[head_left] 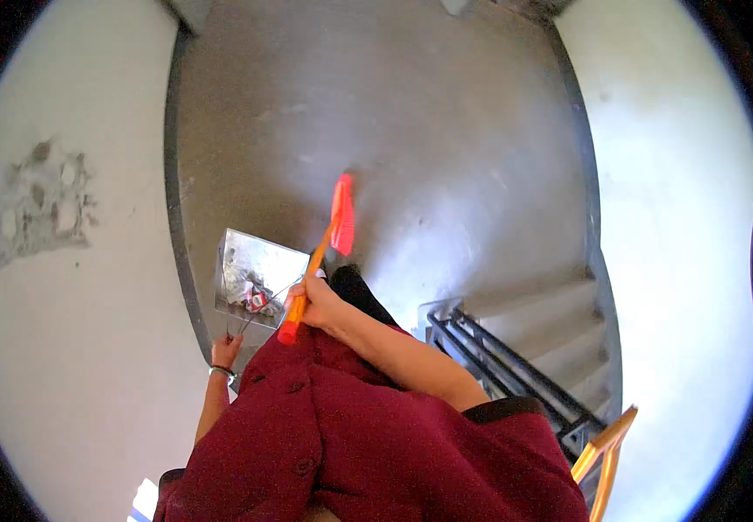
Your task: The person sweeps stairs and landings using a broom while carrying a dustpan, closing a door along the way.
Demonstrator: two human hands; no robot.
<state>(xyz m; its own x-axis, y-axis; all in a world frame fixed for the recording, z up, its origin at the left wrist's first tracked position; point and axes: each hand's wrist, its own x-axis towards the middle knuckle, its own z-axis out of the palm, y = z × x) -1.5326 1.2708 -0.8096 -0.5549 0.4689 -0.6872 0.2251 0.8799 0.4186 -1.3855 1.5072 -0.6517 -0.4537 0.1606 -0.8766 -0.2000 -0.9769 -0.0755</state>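
Observation:
My right hand (311,300) is wrapped round the orange handle of a broom (342,216), whose red bristled head points away from me over the grey floor. At the lower left my left hand (227,350) is closed on the thin wire handle of a metal dustpan (268,258). Crumpled litter (257,298), red and white among grey dirt, lies inside the dustpan. The dustpan is just left of the broom handle.
A black stair railing (516,361) and steps (551,326) going down are at the right. White walls stand on both sides, the left one (72,348) with a dark stained patch. A yellow-orange frame (605,444) is at the lower right.

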